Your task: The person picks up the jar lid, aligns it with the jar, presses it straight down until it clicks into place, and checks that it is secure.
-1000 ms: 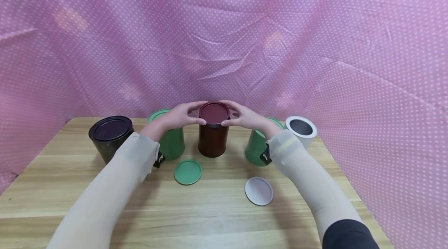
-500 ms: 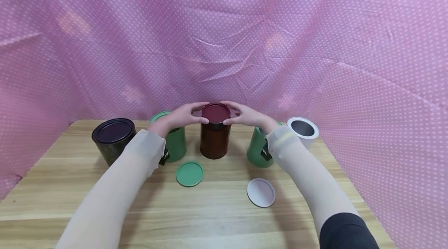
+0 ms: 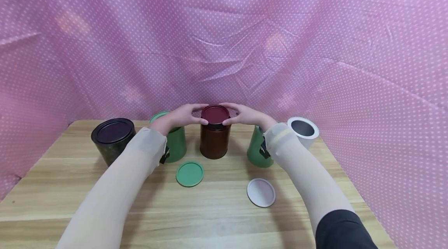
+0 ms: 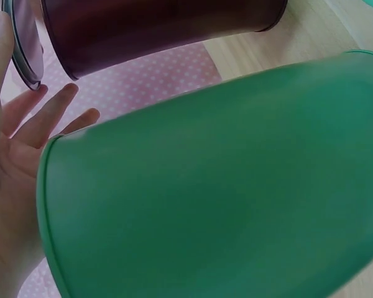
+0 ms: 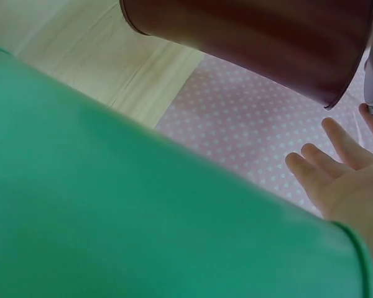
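Observation:
A dark red lid (image 3: 215, 114) is held between my two hands, just above the dark red can (image 3: 214, 144). Both wrist views show a narrow gap between the lid (image 4: 26, 40) and the can (image 5: 255, 43). My left hand (image 3: 182, 117) grips the lid's left edge, thumb in front and fingers behind. Opposite it, my right hand (image 3: 249, 117) grips the right edge the same way. Under my left wrist stands a green can (image 3: 176, 144), and another green can (image 3: 257, 148) is partly hidden by my right forearm.
A black can (image 3: 113, 132) with a lid stands at the left, and an open white can (image 3: 304, 128) at the right. A green lid (image 3: 189, 174) and a white lid (image 3: 261, 192) lie flat on the wooden table (image 3: 210, 218). Pink dotted cloth (image 3: 224, 39) surrounds the table.
Over the last half second, my hands have lowered the dark red lid slightly toward its can. The view has shifted a little since the first frame. The cans and loose lids stay put.

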